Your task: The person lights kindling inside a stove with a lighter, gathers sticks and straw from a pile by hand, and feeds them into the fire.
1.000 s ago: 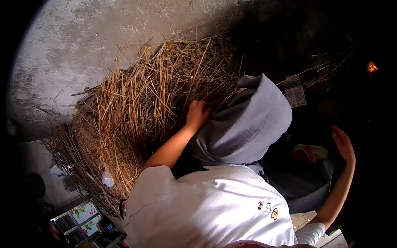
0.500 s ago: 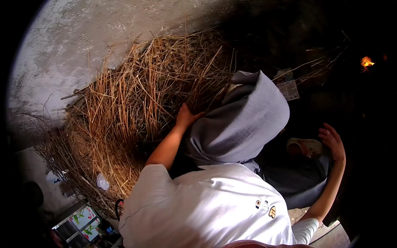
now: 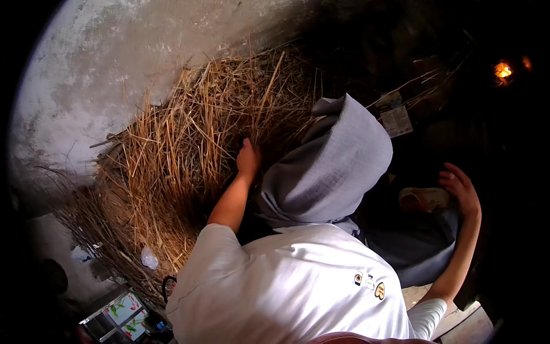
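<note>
A rough, stained wall [image 3: 103,63] rose behind the work, pale and well lit on the left and lost in shadow toward the right. A broad heap of dry straw [image 3: 183,132] lay against its foot, the stalks tangled and pointing many ways, with thin dark twigs [image 3: 109,243] spilling down its near left edge onto the grey floor. A crumpled piece of clear plastic [image 3: 149,258] sat among them, and a panelled frame with red flowers [image 3: 126,315] stood in the lower left corner. On the dark right side, a small fire [image 3: 503,70] glowed, well apart from the heap, and a printed sheet [image 3: 396,120] lay near some loose stalks.

The left hand [image 3: 247,159] reached to the heap's near side, just beside the grey fabric [image 3: 332,166] in front of the white shirt [image 3: 292,281]. Its fingers pointed into the straw, but shadow hid most of them, so whether they gripped any stalks could not be told. The right hand [image 3: 462,188] was held out near a pale shoe [image 3: 424,199], its fingers parted and loosely bent, with nothing visible in them.
</note>
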Demonstrator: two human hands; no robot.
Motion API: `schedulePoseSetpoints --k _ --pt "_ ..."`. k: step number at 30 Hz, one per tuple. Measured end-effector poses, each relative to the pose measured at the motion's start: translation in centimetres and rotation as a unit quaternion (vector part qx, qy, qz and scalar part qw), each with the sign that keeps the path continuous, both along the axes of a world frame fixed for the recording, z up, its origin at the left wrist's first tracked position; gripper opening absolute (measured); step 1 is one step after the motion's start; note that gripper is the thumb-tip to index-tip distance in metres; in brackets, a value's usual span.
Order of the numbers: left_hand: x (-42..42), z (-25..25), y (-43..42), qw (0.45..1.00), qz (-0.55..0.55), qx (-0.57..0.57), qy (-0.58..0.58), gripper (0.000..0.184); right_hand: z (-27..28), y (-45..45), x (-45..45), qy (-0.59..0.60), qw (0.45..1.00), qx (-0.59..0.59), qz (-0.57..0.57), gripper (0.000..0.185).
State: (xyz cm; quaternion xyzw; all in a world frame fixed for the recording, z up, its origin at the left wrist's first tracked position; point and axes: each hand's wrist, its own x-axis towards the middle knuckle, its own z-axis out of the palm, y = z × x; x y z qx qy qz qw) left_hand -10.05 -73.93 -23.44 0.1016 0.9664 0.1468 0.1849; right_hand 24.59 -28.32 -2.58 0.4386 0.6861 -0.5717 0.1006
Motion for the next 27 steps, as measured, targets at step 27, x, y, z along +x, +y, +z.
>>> schedulePoseSetpoints --k 27 --pt "-13.2 6.3 8.5 0.991 0.04 0.014 0.123 0.053 -1.1 2.1 1.2 -0.014 1.0 0.013 -0.015 0.049"
